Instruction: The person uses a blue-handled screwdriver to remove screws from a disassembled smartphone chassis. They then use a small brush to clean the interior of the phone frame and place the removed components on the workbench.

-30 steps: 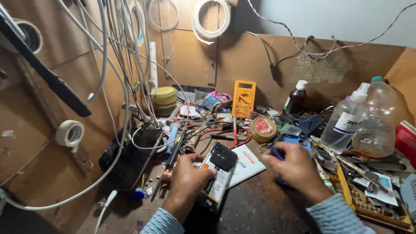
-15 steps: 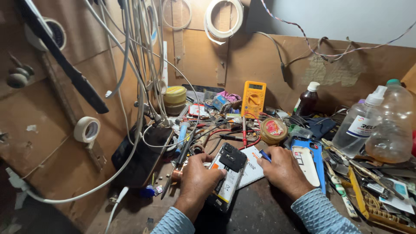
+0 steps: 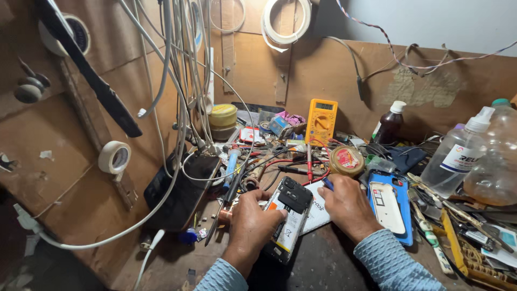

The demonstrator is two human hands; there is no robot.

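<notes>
Opened phone (image 3: 291, 215) on bench, back cover off, both hands on it.
Left hand (image 3: 252, 223) clasps the phone's left edge, fingers curled round it, pinning it to the dark worktop (image 3: 323, 264); right hand (image 3: 349, 207) rests at its right side on a white paper (image 3: 318, 213), pinching a blue-tipped tool (image 3: 327, 184); blue phone case (image 3: 392, 207) just right of that hand; yellow multimeter (image 3: 321, 121) stands behind, near the back wall; round tin (image 3: 347, 160) between meter and right hand; white cables (image 3: 183, 97) hang at left.
</notes>
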